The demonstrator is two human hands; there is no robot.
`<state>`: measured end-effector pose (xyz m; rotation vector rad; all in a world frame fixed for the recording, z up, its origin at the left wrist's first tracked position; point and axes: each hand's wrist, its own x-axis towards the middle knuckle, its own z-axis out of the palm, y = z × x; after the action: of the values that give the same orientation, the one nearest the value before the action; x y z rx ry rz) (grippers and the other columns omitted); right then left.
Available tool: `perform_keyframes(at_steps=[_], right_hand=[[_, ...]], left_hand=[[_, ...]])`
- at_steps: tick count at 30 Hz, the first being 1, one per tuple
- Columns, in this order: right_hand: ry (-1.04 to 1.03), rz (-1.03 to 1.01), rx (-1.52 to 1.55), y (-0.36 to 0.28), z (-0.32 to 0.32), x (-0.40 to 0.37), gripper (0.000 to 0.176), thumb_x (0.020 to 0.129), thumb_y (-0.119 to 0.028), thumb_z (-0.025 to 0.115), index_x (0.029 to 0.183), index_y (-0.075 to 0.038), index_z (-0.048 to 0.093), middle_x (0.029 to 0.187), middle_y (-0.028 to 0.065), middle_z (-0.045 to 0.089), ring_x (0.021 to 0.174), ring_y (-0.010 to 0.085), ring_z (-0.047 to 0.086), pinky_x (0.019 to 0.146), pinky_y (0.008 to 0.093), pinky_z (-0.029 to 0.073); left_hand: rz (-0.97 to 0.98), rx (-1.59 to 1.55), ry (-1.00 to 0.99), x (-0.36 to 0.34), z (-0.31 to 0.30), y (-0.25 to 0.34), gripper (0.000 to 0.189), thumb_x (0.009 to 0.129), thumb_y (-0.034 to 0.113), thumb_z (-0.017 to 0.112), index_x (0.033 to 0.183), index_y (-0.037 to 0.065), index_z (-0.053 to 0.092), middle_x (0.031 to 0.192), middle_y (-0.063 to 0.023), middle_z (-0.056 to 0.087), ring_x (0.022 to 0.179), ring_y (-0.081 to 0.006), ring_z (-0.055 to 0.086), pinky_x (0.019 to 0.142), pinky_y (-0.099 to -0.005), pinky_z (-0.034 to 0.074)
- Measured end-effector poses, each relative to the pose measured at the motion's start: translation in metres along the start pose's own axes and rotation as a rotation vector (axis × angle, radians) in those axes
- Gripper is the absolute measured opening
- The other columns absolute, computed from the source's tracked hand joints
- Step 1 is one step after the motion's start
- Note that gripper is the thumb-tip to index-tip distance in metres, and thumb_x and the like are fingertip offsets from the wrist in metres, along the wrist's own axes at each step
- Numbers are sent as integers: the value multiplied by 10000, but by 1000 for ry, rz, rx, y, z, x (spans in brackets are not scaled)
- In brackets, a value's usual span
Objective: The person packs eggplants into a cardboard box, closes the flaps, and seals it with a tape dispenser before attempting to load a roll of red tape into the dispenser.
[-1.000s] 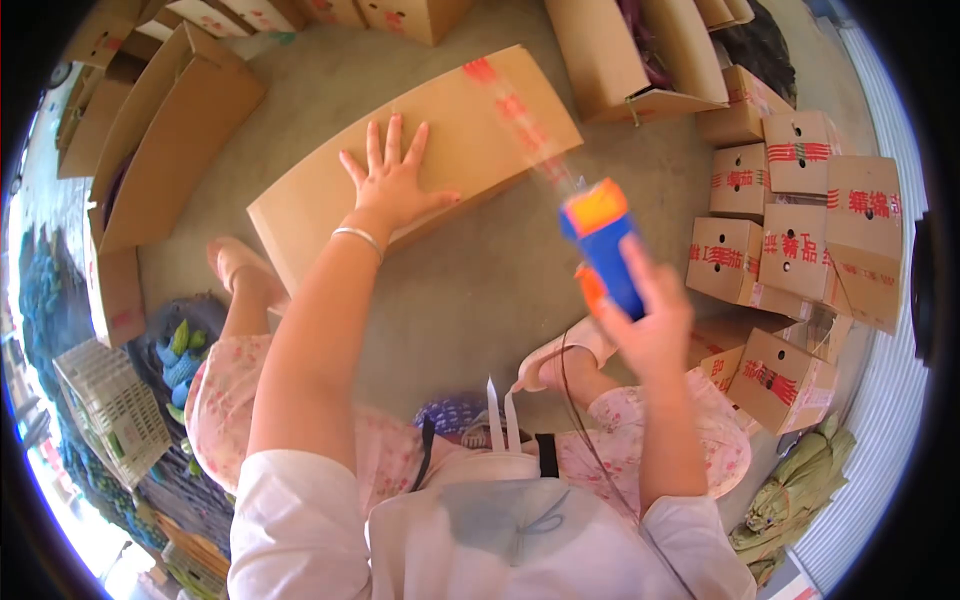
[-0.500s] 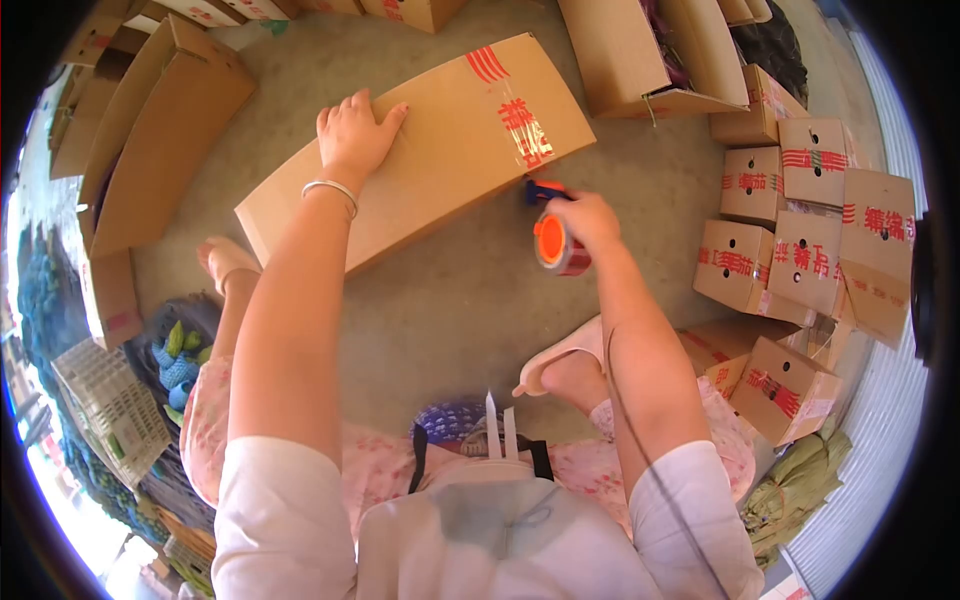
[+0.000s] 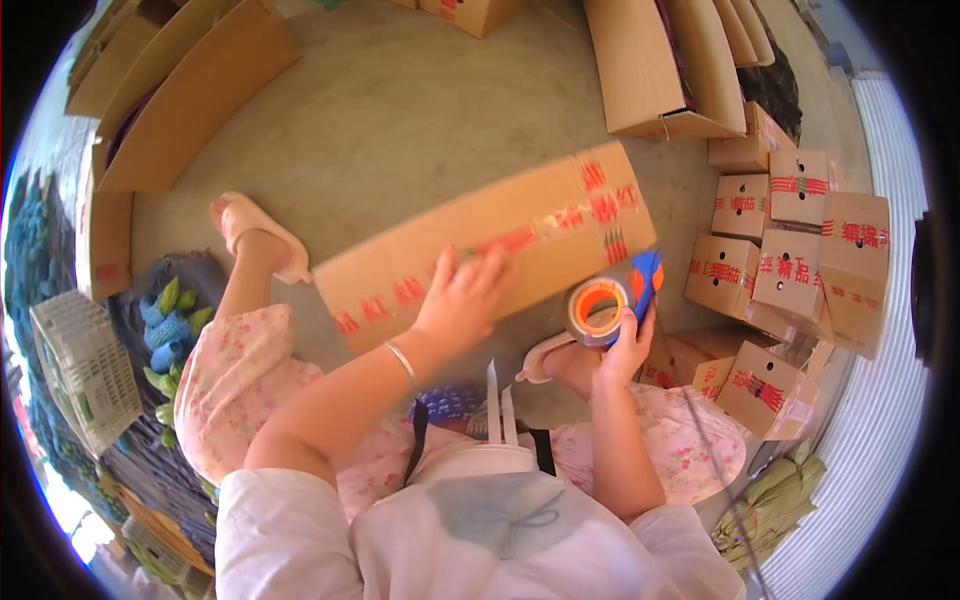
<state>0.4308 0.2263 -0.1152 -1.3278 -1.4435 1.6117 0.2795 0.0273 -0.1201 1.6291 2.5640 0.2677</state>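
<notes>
A long cardboard box (image 3: 400, 250) with red printed lettering lies slantwise in front of my legs, its right end farther from me. Clear tape shows along its upper face. My left hand (image 3: 465, 300), slightly blurred, is over the near side of the box with its fingers apart. In my right hand (image 3: 630, 350) is a tape dispenser (image 3: 645, 280) with a blue and orange body. Its tape roll (image 3: 598, 305), with an orange core, faces me just below the box's right end. The fingers behind the dispenser are partly hidden.
Small printed cartons (image 3: 790, 265) are stacked at the right. An open tall box (image 3: 640, 70) stands at the upper right, another large carton (image 3: 200, 95) at the upper left. A pale plastic crate (image 3: 85, 365) and blue-wrapped green produce (image 3: 165, 330) lie at my left.
The box has come closer to me and turned so a face with lettering along it shows. My left hand moved down and right with it; the dispenser has tilted upward in my right hand.
</notes>
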Motion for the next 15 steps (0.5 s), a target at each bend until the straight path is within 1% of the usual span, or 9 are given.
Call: perform_keyframes(at_steps=[2,3,6,9,11,12,13,14,15], right_hand=[[144,110,14,22,-4,0,631,883,-109,563,1460,-6,331,1418,90,442,1238,198,473,1042,316,364],[159,36,56,45,-4,9,662,869,-116,571,1470,-11,314,1441,89,416,1257,199,456,1053,324,354],[-33,-3,243,52,29,53,684,861,-136,584,1474,-13,306,1456,99,396,1271,203,446,1061,328,343],[1,-173,68,13,78,76,696,854,-158,604,1468,-8,314,1433,109,425,1244,208,470,1043,327,362],[-36,-294,60,-43,99,64,697,857,-154,609,1469,-6,310,1418,114,442,1219,208,490,1035,328,371],[-72,-345,43,-67,97,51,699,858,-148,610,1471,-6,305,1412,115,448,1208,207,497,1033,329,373],[-202,-297,120,-85,83,33,701,862,-133,608,1476,-9,294,1411,113,447,1205,202,497,1038,324,368],[-321,-430,87,-96,73,21,688,868,-104,583,1479,-3,282,1404,112,451,1205,202,500,1032,320,378],[-402,-413,68,-106,63,6,690,853,-87,573,1474,6,288,1403,117,450,1206,202,500,1032,318,379]], left_hand=[[105,45,-47,-40,12,8,617,780,268,650,1373,258,481,1447,-86,389,1301,-307,380,1069,-609,287],[131,54,-34,-63,20,9,596,800,255,627,1377,278,476,1476,-80,357,1350,-300,327,1081,-640,249],[81,59,10,-77,29,1,554,847,221,570,1381,321,467,1505,-91,319,1408,-315,252,1080,-683,214],[-114,182,27,-36,20,6,580,840,234,597,1396,307,449,1504,-127,312,1414,-341,232,1091,-665,212],[-336,54,258,-10,37,-11,647,819,286,644,1422,222,419,1506,-163,297,1422,-375,199,1112,-629,198],[-509,-33,264,-6,11,-25,678,811,315,662,1420,163,407,1512,-172,281,1419,-378,205,1120,-612,186],[-682,-128,262,-10,-17,-41,720,802,345,679,1419,105,395,1519,-180,265,1416,-381,212,1128,-596,174],[-830,-105,344,-13,-12,-71,697,800,364,682,1375,69,421,1476,-182,329,1387,-373,268,1130,-583,173],[-974,-85,419,-20,-5,-90,680,799,383,686,1331,33,446,1433,-185,392,1357,-364,325,1133,-571,173]])
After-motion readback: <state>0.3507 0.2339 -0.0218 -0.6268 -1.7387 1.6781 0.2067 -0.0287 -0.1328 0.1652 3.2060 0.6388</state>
